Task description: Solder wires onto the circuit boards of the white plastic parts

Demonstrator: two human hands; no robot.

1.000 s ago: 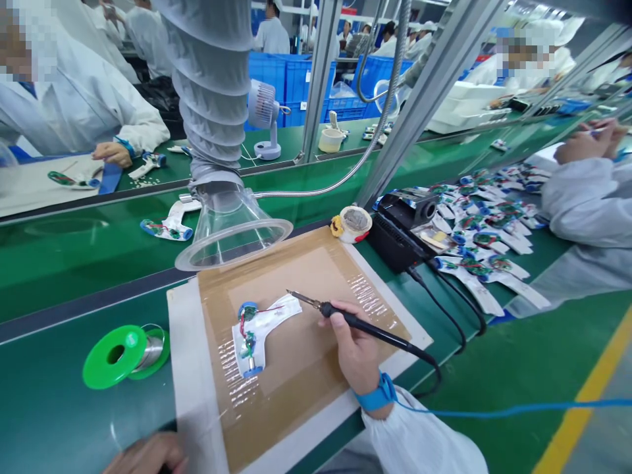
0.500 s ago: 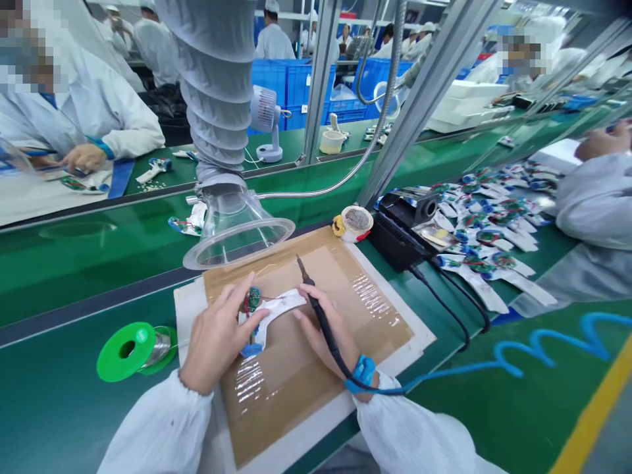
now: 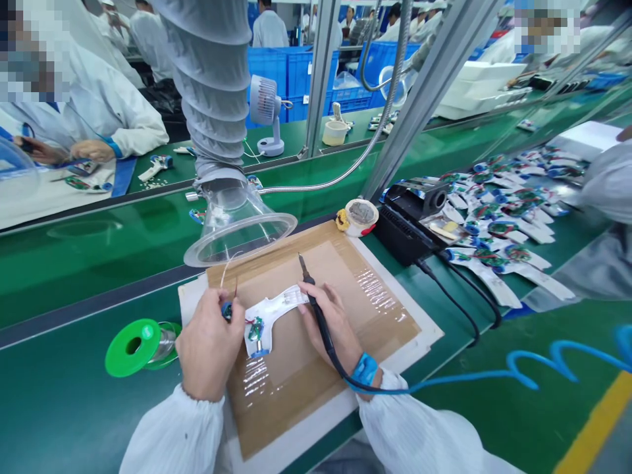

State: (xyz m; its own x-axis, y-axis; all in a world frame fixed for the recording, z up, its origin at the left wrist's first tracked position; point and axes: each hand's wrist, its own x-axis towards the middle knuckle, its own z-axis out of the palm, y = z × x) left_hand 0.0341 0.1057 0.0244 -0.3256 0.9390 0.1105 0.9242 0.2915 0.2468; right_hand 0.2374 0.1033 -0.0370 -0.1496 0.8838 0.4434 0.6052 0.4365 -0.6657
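Note:
My left hand (image 3: 210,339) is closed in a pinch around a small dark-blue round part (image 3: 226,311), mostly hidden by the fingers. A pale wire and a reddish wire stick up by the fingertips. Beside it, a white curved plastic housing (image 3: 269,313) lies on the cardboard, with a small green circuit board (image 3: 255,328) and a blue-ended piece at its lower end. My right hand (image 3: 336,322) grips a soldering iron (image 3: 322,322), its tip pointing up and away from me. The right fingers also lie at the housing's far end.
Cardboard mat (image 3: 296,408) lies under the work. A green solder spool (image 3: 133,347) stands left. A clear fume hood (image 3: 239,240) hangs above the mat's back edge. Behind right are a round tub (image 3: 361,217), a black soldering station (image 3: 402,230) and several white housings (image 3: 486,280).
My left hand has moved off the housing and now pinches the small blue part, with wires raised. The circuit board now shows lower on the housing. My right hand still holds the iron.

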